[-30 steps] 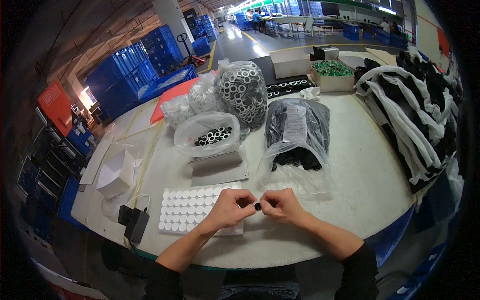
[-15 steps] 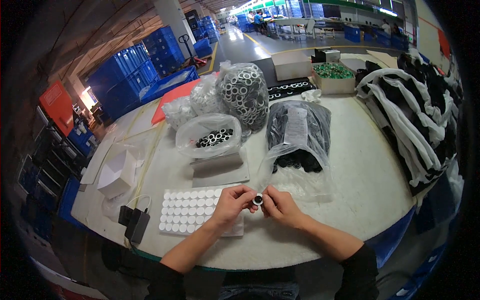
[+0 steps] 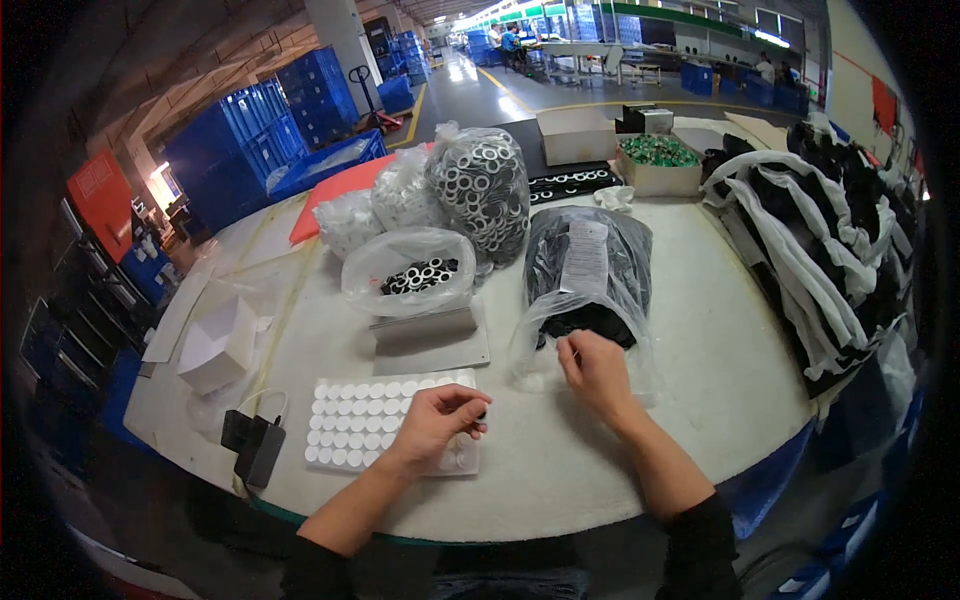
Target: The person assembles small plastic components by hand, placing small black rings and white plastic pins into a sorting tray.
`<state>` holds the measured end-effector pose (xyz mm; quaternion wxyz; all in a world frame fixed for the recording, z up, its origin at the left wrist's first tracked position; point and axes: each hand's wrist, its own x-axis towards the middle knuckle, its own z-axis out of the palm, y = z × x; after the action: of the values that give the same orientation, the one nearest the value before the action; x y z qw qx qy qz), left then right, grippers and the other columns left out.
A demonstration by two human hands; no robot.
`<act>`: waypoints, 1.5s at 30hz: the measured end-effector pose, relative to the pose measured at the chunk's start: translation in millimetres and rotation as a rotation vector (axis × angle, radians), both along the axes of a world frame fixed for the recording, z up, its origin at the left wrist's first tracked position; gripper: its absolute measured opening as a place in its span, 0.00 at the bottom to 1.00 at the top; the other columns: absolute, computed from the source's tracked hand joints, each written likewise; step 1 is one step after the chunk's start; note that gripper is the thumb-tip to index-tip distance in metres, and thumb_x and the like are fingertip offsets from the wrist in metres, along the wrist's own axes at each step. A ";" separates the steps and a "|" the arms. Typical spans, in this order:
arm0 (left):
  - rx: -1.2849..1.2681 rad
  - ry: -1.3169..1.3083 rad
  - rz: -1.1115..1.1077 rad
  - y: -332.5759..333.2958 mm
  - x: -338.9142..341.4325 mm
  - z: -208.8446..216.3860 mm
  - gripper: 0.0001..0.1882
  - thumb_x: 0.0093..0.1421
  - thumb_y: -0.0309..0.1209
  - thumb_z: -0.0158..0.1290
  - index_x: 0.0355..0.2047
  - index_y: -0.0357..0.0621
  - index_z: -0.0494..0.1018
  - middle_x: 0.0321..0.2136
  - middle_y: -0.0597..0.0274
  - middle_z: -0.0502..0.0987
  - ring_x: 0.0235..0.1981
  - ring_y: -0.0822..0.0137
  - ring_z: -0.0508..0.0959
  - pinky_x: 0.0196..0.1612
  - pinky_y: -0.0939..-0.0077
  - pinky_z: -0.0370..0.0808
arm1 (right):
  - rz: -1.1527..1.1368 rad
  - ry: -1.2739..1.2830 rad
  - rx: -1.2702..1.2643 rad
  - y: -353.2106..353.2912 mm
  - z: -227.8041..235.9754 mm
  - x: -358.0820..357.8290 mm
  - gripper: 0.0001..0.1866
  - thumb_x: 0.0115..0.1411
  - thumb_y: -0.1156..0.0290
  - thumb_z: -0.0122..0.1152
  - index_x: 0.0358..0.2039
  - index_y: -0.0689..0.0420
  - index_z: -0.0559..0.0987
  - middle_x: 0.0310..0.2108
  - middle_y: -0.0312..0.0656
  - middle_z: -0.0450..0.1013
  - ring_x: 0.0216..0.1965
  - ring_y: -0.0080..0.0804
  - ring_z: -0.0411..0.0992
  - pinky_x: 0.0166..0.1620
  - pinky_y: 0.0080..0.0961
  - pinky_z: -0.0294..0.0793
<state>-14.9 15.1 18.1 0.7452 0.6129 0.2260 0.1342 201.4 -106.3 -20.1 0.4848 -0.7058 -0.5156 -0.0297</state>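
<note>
My left hand (image 3: 440, 424) is closed over the right side of a tray (image 3: 472, 380) of white round caps (image 3: 357, 422) set in rows. Its fingertips pinch a small round part (image 3: 482, 416), of which only a dark bit shows. At the mouth of a clear plastic bag (image 3: 640, 365) filled with black pieces (image 3: 600, 320), my right hand (image 3: 598, 370) has its fingers curled together. Whatever those fingers may hold is hidden.
An open bag (image 3: 362, 290) of black and white rings lies behind a grey metal plate (image 3: 440, 352). Fuller ring bags (image 3: 482, 190) stand behind it. A white box (image 3: 220, 345) and black adapter (image 3: 262, 450) are at left, a box of green parts (image 3: 655, 178) far back, a black-and-white fabric pile (image 3: 800, 240) at right.
My hands have come apart. The right one has moved forward to the bag of black pieces; the left has shifted left with the small round part. The view has turned slightly.
</note>
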 end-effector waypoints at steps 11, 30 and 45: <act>0.347 -0.186 0.272 94.9 -12.4 35.8 0.03 0.50 0.23 0.57 0.24 0.37 0.74 0.21 0.61 0.76 0.22 0.74 0.73 0.27 0.80 0.70 | -0.238 -0.359 -0.286 23.4 -18.7 22.8 0.07 0.50 0.75 0.55 0.31 0.59 0.75 0.31 0.46 0.70 0.37 0.45 0.70 0.40 0.37 0.71; 1.345 0.112 -0.186 114.5 15.8 11.4 0.06 0.48 0.29 0.58 0.28 0.45 0.75 0.29 0.58 0.74 0.32 0.56 0.74 0.36 0.63 0.72 | -0.186 -0.096 -0.307 17.8 -2.9 16.1 0.11 0.47 0.72 0.64 0.30 0.60 0.73 0.30 0.49 0.71 0.35 0.48 0.70 0.39 0.39 0.69; 2.006 0.014 -0.528 86.2 2.4 -7.1 0.03 0.47 0.26 0.50 0.19 0.40 0.68 0.24 0.59 0.70 0.30 0.61 0.72 0.34 0.68 0.70 | 0.323 0.918 0.044 2.5 -5.1 -22.2 0.08 0.54 0.76 0.63 0.32 0.65 0.76 0.27 0.42 0.76 0.28 0.27 0.75 0.33 0.22 0.76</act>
<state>-12.5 101.2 11.0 -0.1031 0.9825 -0.1270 0.0897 179.1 -103.8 -25.2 0.6756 -0.5466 -0.3505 0.3492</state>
